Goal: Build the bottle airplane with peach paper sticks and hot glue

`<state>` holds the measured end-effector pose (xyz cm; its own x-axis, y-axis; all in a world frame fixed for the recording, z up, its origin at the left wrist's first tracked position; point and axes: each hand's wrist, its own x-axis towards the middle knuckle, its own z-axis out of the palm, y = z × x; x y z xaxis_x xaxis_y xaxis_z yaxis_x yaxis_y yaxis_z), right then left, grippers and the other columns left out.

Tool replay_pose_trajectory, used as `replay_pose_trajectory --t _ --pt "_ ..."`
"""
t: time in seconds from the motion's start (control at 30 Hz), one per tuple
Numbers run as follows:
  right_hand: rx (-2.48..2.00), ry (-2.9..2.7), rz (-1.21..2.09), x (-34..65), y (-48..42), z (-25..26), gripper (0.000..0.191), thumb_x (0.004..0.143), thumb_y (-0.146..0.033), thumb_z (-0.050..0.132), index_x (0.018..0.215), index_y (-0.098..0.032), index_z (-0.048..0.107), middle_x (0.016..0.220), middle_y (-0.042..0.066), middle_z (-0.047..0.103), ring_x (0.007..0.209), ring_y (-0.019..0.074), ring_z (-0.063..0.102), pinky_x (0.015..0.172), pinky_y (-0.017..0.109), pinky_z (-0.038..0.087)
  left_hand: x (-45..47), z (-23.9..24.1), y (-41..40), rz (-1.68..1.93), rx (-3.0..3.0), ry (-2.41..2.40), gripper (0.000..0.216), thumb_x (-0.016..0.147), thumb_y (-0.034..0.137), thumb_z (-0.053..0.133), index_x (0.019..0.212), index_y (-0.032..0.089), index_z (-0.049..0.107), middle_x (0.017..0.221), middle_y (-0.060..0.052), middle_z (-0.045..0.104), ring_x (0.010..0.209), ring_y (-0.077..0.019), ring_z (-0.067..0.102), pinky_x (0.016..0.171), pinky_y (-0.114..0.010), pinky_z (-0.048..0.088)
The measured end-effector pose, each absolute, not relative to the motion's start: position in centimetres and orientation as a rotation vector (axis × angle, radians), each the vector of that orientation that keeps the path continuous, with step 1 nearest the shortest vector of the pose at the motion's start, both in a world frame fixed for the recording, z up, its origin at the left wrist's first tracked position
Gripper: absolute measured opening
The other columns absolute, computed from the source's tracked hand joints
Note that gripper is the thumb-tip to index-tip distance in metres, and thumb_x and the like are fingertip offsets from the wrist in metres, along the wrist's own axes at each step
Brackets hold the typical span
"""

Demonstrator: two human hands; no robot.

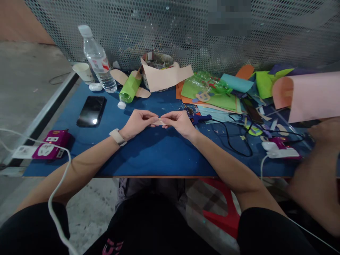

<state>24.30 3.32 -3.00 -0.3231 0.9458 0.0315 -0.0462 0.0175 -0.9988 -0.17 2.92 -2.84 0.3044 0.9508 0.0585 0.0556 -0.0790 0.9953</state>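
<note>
The blue table [148, 156] stands before a perforated metal screen [186, 28], with grey concrete floor [26, 71] to its left. At the table's middle, the left hand [138, 122] and right hand [179, 122] meet, the fingertips of both pinched on one small beige paper strip [160, 122]. Left of the strip lies one black phone [91, 110]; behind the phone stand one water bottle [97, 58] and one paper cup [83, 72]. Two magenta power strips show: one [51, 148] at the table's left edge, one [278, 147] at its right.

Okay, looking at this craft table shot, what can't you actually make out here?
- Head view: the small pale piece pinched between left hand and right hand is mostly covered by fingers.
- Contents of the cup: hidden behind tan paper.
- Another person's arm, lower right: blurred, cut by the edge.
- Bottle label: too small.
</note>
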Motion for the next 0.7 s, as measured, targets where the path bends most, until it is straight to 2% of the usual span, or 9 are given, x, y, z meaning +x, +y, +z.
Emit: replay_pose_trajectory --t 0.23,0.53,0.7 --pt "-0.993 -1.437 1.488 24.29 3.14 -3.00 0.054 0.074 -0.065 0.109 0.101 -0.021 0.093 0.088 0.007 0.088 0.071 0.0196 0.081 0.076 0.038 0.072 -0.10 -2.42 2.74 1.028 1.442 0.982 0.039 0.084 0.049 0.106 0.106 0.018 0.094 0.098 -0.012 0.092 0.092 -0.0277 0.091 0.092 -0.043 0.079" --pt "-0.996 -1.467 1.484 24.24 3.16 -3.08 0.056 0.077 -0.066 0.107 0.105 -0.019 0.093 0.087 0.008 0.087 0.072 0.0202 0.081 0.075 0.038 0.072 -0.15 -2.40 2.75 1.070 1.504 1.017 0.036 0.085 0.044 0.104 0.105 0.016 0.093 0.095 -0.013 0.092 0.082 -0.0247 0.089 0.083 -0.039 0.077" --pt "-1.001 -1.464 1.472 24.15 2.99 -2.56 0.059 0.074 -0.067 0.109 0.102 -0.018 0.094 0.084 0.007 0.087 0.070 0.0190 0.080 0.072 0.036 0.071 -0.10 -2.56 2.73 1.081 1.555 0.985 0.037 0.089 0.048 0.101 0.106 0.016 0.092 0.095 -0.013 0.092 0.085 -0.0264 0.090 0.084 -0.038 0.078"
